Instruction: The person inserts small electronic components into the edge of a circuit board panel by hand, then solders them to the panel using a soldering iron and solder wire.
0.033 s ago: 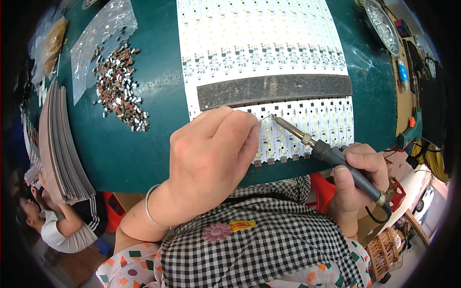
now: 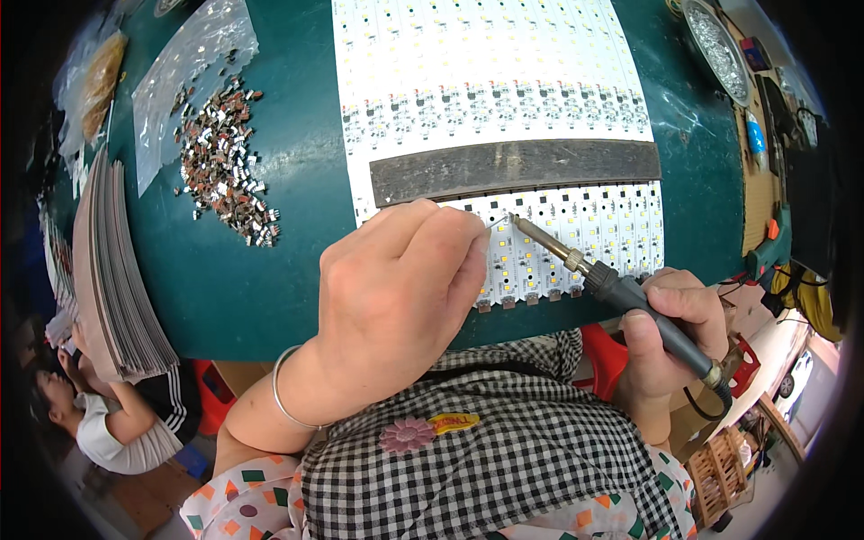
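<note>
My right hand grips a soldering iron by its grey handle. The iron slants up to the left, its tip at the pads of a white LED circuit board panel. Close to that tip, a thin solder wire pokes out from the pinched fingers of my left hand, which rests over the panel's lower left part. Its fingertips are turned away and partly hidden. Across the panel lies a dark flat bar. Small brown connectors line the panel's near edge.
Left on the green table are a heap of small connectors, a clear plastic bag and a stack of strips. A metal bowl stands far right. Another person sits at the lower left.
</note>
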The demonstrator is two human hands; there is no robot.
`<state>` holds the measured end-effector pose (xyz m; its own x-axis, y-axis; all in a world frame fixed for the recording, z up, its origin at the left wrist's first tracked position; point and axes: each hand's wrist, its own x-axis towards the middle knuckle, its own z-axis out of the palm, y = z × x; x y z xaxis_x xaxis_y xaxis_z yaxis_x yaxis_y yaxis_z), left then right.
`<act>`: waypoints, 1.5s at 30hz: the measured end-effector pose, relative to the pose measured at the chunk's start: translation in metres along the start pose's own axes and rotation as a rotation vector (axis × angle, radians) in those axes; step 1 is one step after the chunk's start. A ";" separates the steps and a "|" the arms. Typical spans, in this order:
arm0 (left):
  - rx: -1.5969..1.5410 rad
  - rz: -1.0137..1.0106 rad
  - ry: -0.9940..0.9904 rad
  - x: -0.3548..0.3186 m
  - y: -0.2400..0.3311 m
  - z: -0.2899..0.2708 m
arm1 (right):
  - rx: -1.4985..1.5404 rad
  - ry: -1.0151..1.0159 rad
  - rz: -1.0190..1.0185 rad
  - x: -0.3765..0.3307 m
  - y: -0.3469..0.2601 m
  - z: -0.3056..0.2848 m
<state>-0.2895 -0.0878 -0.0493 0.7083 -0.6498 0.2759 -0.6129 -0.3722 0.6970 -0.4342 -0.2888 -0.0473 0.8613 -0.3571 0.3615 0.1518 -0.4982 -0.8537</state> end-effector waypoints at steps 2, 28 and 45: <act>-0.006 0.009 0.007 0.000 -0.001 0.001 | -0.007 -0.017 -0.036 0.000 0.002 0.001; 0.065 0.069 -0.020 0.001 -0.008 0.010 | -0.082 -0.197 -0.245 0.016 -0.008 0.001; -0.104 -0.164 0.015 -0.002 0.003 -0.024 | -0.483 0.707 -0.048 0.073 0.053 -0.048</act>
<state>-0.2839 -0.0721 -0.0322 0.8012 -0.5760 0.1621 -0.4497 -0.4010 0.7981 -0.3865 -0.3794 -0.0485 0.3300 -0.6559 0.6788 -0.1817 -0.7498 -0.6362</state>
